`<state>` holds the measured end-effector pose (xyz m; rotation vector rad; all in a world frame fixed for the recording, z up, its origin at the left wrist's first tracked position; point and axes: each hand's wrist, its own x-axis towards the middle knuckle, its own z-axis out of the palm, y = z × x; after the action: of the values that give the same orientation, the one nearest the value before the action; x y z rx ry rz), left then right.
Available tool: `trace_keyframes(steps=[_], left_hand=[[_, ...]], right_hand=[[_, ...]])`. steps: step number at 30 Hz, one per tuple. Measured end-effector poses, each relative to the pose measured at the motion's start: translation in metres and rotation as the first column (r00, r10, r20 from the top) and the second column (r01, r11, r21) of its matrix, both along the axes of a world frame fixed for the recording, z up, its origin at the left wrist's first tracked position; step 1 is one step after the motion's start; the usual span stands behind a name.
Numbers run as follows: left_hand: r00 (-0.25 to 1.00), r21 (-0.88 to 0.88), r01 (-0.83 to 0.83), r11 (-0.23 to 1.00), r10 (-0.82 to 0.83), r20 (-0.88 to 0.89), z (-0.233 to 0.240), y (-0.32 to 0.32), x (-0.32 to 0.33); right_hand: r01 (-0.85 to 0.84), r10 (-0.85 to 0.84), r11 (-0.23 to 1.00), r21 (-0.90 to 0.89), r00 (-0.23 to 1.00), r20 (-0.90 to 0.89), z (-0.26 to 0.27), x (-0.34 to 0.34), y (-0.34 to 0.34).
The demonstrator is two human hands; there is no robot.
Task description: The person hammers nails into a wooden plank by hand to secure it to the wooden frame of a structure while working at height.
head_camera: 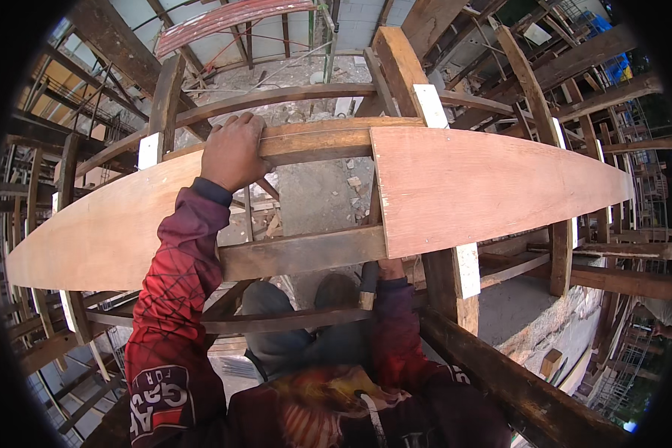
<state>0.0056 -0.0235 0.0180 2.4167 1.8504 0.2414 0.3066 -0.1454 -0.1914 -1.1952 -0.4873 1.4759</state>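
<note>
My left hand (pixel 236 152) curls over the far timber beam (pixel 319 140), its thumb on the near side, beside the inner end of the left plywood panel (pixel 106 224). A second plywood panel (pixel 481 185) lies to the right across the same beam and the near timber beam (pixel 308 252). A gap between the panels shows the ground below. My right hand (pixel 391 269) is mostly hidden under the right panel's near edge. Close to it is a dark tool with a wooden end (pixel 365 301), perhaps a hammer; whether the hand holds it cannot be seen.
Upright timber posts (pixel 397 67) with white-painted blocks (pixel 431 106) rise around the panels. A dark diagonal beam (pixel 515 386) runs at lower right. Rubble and a concrete floor (pixel 313 196) lie below. A red corrugated sheet (pixel 229 22) hangs at the far side. Another person's arm (pixel 658 327) shows at far right.
</note>
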Motion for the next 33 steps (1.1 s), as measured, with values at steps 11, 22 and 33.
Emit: trace_keyframes(steps=[11,22,33], left_hand=[[0.977,0.091,0.149,0.985,-0.161,0.141,-0.015,-0.004,0.003],[0.988,0.083,0.081,0.993,-0.091,0.124,-0.021,-0.011,-0.014],[0.976,0.129,0.108,0.986,-0.13,0.174,-0.014,-0.01,0.004]], right_hand=[[-0.446,0.506,0.83,-0.336,0.855,0.115,0.003,-0.065,0.046],[-0.899,0.894,0.427,-0.094,0.436,-0.106,0.021,-0.172,0.043],[-0.913,0.941,0.329,-0.243,0.295,0.166,-0.028,-0.177,0.064]])
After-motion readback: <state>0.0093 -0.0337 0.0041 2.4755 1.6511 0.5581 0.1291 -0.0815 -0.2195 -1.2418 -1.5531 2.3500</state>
